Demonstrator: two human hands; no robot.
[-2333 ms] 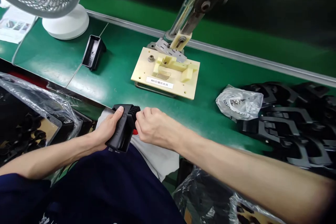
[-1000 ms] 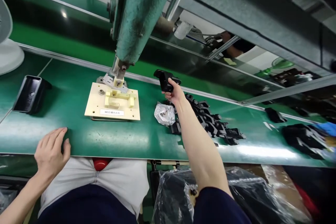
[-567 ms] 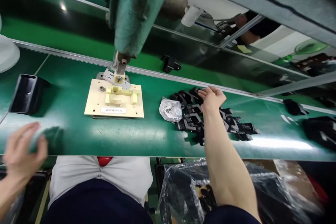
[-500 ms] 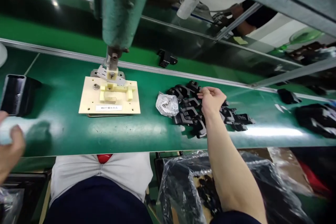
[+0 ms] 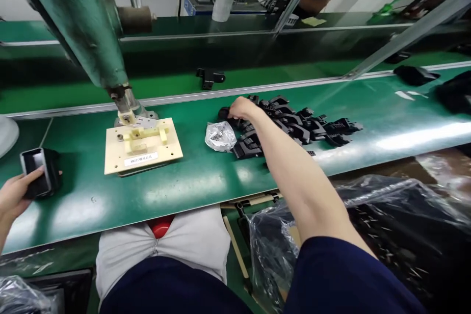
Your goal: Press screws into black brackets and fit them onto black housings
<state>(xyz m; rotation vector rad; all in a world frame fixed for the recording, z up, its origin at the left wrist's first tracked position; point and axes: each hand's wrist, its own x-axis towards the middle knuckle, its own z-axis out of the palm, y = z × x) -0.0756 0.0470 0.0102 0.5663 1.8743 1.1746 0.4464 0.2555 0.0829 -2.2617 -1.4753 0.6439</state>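
My left hand (image 5: 16, 194) grips a hollow black plastic housing (image 5: 51, 169) at the left of the bench, thumb over its open rim and fingers beneath or behind it. My right hand (image 5: 243, 108) reaches to the left end of a pile of black plastic parts (image 5: 294, 125). Its fingers are closed at a small rounded black plastic part (image 5: 222, 113), partly hidden by the hand. Just in front of it lies a clear plastic bag of small metal pieces (image 5: 221, 137).
A cream fixture plate (image 5: 162, 157) sits under a green press (image 5: 84, 24) between my hands. One black bracket (image 5: 209, 77) lies behind the metal rail. A plastic-lined box (image 5: 272, 235) stands below the bench edge. At the back is another person's arm (image 5: 311, 5).
My left hand has come to the black housing and taken hold of it. My right hand has shifted left along the pile. The camera view has tilted and turned.
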